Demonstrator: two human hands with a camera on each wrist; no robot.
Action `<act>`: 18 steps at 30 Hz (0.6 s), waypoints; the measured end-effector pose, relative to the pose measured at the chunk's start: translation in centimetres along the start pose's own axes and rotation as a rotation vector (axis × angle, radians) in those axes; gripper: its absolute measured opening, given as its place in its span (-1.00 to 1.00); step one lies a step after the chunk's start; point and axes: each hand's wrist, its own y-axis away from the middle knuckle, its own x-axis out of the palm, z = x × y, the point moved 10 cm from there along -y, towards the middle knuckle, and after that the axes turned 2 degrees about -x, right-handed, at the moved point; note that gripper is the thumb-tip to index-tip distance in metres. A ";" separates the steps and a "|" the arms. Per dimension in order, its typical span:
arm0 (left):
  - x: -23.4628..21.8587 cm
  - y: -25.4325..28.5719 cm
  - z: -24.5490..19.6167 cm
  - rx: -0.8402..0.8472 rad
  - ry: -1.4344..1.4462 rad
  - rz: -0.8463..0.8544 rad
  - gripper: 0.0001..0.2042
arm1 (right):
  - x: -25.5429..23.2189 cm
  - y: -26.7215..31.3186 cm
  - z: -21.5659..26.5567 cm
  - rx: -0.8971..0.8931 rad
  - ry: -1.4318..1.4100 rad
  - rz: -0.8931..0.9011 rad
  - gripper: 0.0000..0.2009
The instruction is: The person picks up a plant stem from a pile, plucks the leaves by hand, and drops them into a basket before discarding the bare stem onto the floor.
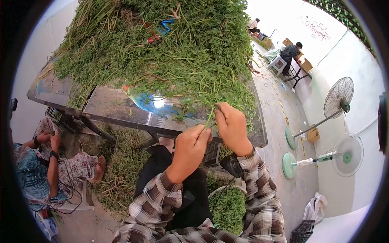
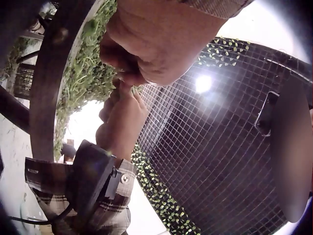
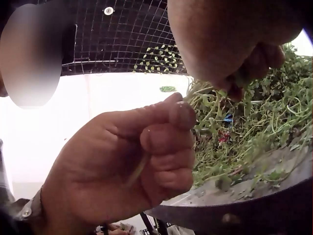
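1. Two hands share one green stem (image 1: 209,118): the left hand (image 1: 188,148) grips its lower part in curled fingers, the right hand (image 1: 233,127) pinches its upper end.
2. Just beyond the fingers, a heap of leafy stems (image 1: 162,69) covers much of the surface (image 1: 109,101).
3. Below the fingers lie loose greens (image 1: 229,210).
4. Well right of the fingers stand two fans (image 1: 348,156); lettering on one's neck is too small to read.
5. Farther off, up and right, reddish script (image 1: 318,29) marks the white wall (image 1: 360,60), illegible.

There are the wearer's two hands (image 1: 188,150) (image 1: 233,126), one held stem (image 1: 209,118), one tub (image 1: 221,188), two fans (image 1: 345,106) (image 1: 347,157) and three other people (image 1: 38,174) (image 1: 289,52) (image 1: 254,25).
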 end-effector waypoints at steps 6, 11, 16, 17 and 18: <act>-0.1 0.5 -1.6 0.100 -0.032 0.031 -0.72 | -4.2 -0.3 -9.2 0.224 0.038 -0.184 -0.85; -0.5 0.4 -0.8 0.006 0.020 0.014 -0.70 | -1.3 3.1 -11.4 0.636 -0.581 -0.031 -0.83; -0.1 0.7 -0.6 -0.056 0.103 0.012 -0.68 | 3.1 3.4 -9.1 0.699 -1.099 0.066 -0.86; 0.1 0.6 -0.3 -0.102 0.146 0.027 -0.67 | 3.3 3.4 -8.8 0.696 -1.100 0.063 -0.86; 0.1 0.6 -0.4 -0.098 0.145 0.029 -0.67 | 3.7 3.4 -8.1 0.699 -1.150 0.099 -0.87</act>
